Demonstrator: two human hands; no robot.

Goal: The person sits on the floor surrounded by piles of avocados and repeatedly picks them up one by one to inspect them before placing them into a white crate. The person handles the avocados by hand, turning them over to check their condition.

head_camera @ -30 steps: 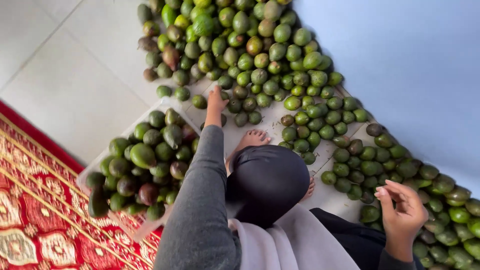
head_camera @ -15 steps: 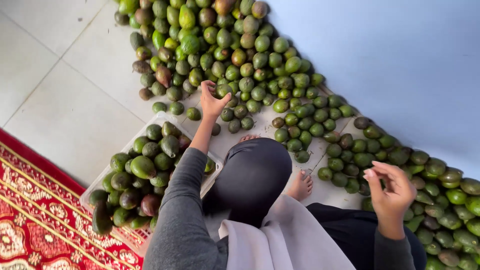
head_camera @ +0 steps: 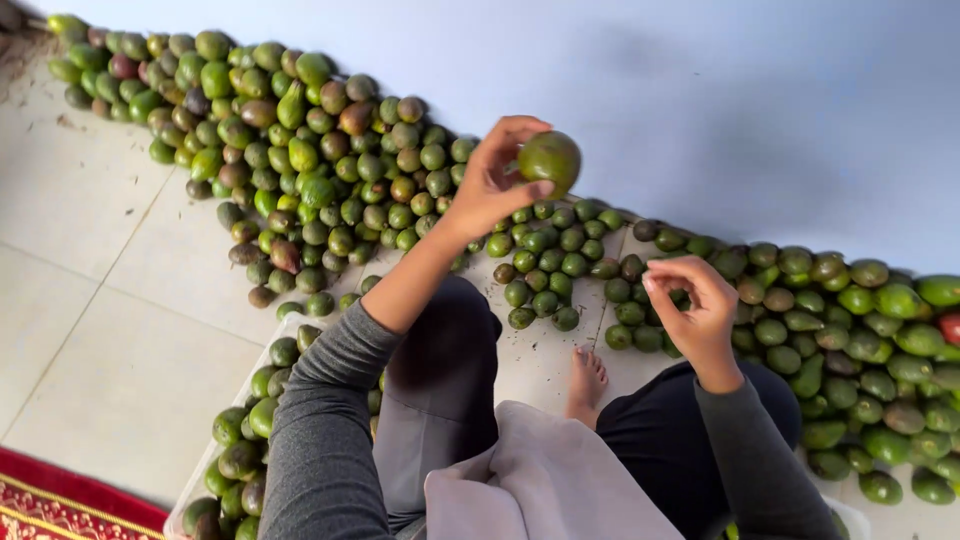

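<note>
No packages, labels, signs or screens show in this view.

Avocados (head_camera: 330, 190) lie heaped along the wall (head_camera: 700, 90) (a crate (head_camera: 262, 372) sits left, on the floor (head_camera: 90, 330)).

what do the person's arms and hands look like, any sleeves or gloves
Both hands are bare, with no gloves and no rings or watch that show. The left hand and right hand come out of long, close-fitting grey sleeves; the left one is pushed partway up the forearm, the right reaches the wrist.
</note>
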